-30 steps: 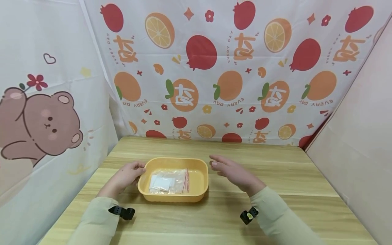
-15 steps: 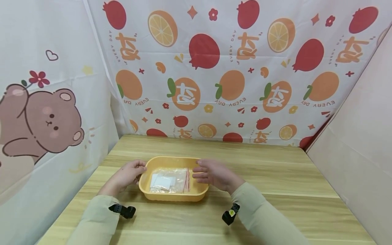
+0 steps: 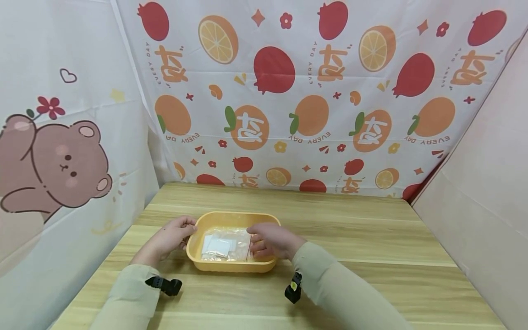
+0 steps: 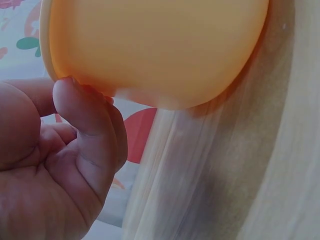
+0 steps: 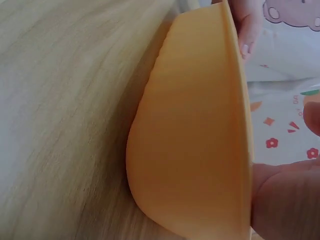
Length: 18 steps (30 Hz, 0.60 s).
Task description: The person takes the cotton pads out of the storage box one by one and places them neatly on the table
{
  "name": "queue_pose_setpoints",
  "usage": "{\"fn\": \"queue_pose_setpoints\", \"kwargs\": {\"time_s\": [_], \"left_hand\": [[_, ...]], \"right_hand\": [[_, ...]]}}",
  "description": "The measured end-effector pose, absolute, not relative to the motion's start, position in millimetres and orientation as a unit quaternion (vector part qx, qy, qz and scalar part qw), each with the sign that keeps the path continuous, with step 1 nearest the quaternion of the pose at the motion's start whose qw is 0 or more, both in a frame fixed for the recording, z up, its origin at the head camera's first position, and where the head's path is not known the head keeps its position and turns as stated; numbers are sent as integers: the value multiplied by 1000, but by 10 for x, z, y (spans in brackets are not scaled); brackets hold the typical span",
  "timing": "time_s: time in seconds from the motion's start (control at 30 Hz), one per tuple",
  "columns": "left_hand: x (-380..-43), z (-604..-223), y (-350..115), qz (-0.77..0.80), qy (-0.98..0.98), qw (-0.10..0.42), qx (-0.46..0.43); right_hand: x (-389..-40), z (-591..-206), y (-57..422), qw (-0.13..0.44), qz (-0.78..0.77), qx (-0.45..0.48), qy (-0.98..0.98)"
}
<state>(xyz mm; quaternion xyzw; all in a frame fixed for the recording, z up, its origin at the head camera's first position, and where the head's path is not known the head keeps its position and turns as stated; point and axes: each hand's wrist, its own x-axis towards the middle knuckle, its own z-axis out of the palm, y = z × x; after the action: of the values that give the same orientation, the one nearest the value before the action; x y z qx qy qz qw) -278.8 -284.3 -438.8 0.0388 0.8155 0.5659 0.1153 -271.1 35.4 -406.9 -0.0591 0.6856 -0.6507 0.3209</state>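
A yellow plastic basin stands on the table. My left hand pinches its left rim, with curled fingers against the outer wall in the left wrist view. Inside the basin lies a clear zip bag with a red line along its right end. White square pieces show at the bag's left part. My right hand reaches over the right rim into the basin, its fingers loosely bent above the bag's red-lined end. Whether these fingertips touch the bag, I cannot tell. The right wrist view shows mainly the basin's outer wall.
The wooden table extends to the right of the basin and in front of it. A fruit-print cloth hangs behind the table. Another cloth with a bear print hangs on the left.
My right hand has moved left, from beside the basin to over the rim and down inside it. The left hand keeps its hold on the left rim, and the basin has stayed put.
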Motion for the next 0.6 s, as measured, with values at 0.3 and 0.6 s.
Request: {"fn": "queue_pose_setpoints", "kwargs": {"time_s": [0.3, 0.6], "left_hand": [[-2786, -4382, -2827, 561, 820, 109, 39], [-2814, -4406, -2848, 565, 816, 110, 38]], "right_hand": [[-2729, -4160, 234, 285, -642, -39, 711], [-2753, -4168, 177, 247, -617, -60, 744]]}}
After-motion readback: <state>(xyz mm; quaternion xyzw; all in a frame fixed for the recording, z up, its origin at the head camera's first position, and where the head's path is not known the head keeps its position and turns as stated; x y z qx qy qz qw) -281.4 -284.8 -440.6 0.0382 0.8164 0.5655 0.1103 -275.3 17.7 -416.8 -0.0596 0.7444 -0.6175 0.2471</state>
